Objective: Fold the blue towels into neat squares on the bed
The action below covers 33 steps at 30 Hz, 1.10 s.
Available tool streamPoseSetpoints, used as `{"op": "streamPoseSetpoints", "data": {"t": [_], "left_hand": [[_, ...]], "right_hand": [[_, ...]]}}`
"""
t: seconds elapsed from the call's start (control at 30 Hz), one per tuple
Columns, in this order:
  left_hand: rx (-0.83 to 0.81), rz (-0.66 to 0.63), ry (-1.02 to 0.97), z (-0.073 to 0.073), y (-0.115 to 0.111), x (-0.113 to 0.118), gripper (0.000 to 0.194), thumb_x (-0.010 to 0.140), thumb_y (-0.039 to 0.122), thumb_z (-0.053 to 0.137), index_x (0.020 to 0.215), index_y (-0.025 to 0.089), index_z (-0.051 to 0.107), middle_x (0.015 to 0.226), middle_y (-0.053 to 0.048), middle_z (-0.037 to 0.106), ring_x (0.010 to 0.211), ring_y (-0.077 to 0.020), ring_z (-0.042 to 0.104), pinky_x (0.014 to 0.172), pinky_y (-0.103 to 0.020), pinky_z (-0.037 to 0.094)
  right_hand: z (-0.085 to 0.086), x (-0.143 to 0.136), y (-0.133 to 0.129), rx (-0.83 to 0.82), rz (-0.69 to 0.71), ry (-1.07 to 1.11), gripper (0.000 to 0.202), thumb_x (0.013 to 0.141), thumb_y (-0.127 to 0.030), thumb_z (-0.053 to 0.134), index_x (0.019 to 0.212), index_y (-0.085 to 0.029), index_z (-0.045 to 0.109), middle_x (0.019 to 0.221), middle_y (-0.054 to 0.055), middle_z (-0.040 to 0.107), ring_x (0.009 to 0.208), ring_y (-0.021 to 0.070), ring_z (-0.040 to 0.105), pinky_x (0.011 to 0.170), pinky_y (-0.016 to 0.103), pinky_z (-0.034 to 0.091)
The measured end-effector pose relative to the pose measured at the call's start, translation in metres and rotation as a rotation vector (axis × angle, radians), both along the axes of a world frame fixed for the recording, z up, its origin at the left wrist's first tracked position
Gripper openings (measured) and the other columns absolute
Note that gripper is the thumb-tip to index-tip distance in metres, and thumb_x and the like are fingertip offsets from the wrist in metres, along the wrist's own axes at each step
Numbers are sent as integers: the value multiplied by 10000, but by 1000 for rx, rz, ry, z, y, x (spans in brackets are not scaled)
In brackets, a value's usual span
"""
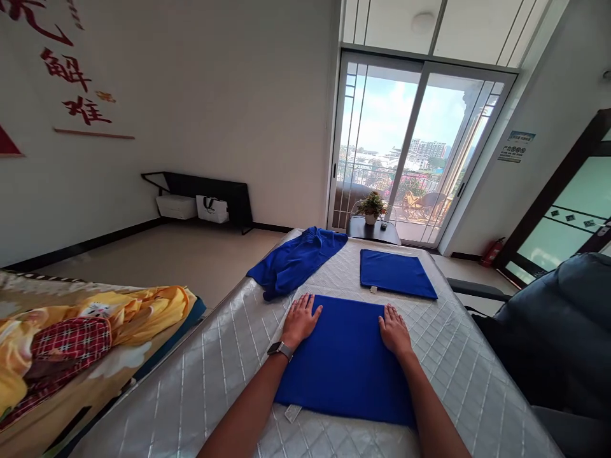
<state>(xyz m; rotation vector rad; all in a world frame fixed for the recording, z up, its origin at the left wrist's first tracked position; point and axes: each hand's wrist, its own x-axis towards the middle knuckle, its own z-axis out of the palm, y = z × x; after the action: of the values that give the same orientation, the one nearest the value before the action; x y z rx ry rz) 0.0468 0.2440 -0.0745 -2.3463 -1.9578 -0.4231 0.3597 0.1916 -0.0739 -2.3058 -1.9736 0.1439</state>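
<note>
Blue cloth [348, 362], folded flat, lies on the near middle of the mattress [229, 343]. Its near edge faces the person and slants slightly nearer toward the right; the sides run away to the far edge. Outline close to square, so I cannot tell a long axis. Colour: even, deep blue. Surface smooth and matte, edges fairly straight; a white tag [293, 413] pokes out at near left.

Left hand [301, 320] at the far left corner, right hand [396, 329] at the far right: both laid flat, palms down, fingers extended far, thumbs apart.

Mattress cover silvery, shiny, diamond-quilted. Beyond, right: second folded cloth [397, 273], four-sided. Beyond, left: crumpled blue fabric [300, 261], loosely creased.
</note>
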Motion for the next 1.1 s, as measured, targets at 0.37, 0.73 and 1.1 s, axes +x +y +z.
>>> {"op": "streamPoseSetpoints", "data": {"t": [0.37,0.73,1.1], "left_hand": [[-54,19,25,27,11,29,789,1007,594,299,1495,-12,426,1568,-254,393,1489,-384,314,1212,-545,231],[-24,-444,-101,6,-57,204,678,1063,507,118,1522,120,432,1573,-114,444,1485,-216,357,1230,-414,276],[-55,-49,6,2,-21,31,734,1032,601,193,1548,116,384,1623,-134,340,1515,-263,289,1244,-459,215]], "right_hand": [[-2,0,0,31,-5,37,652,1036,-406,161,1596,-77,214,1675,91,189,1548,188,132,1244,373,86],[-1,7,-7,47,57,19,622,991,-230,250,1597,-92,230,1678,67,177,1548,168,123,1237,322,78],[-3,2,-1,46,3,44,647,1032,-391,158,1598,-83,215,1675,76,191,1547,178,134,1242,356,74]]}}
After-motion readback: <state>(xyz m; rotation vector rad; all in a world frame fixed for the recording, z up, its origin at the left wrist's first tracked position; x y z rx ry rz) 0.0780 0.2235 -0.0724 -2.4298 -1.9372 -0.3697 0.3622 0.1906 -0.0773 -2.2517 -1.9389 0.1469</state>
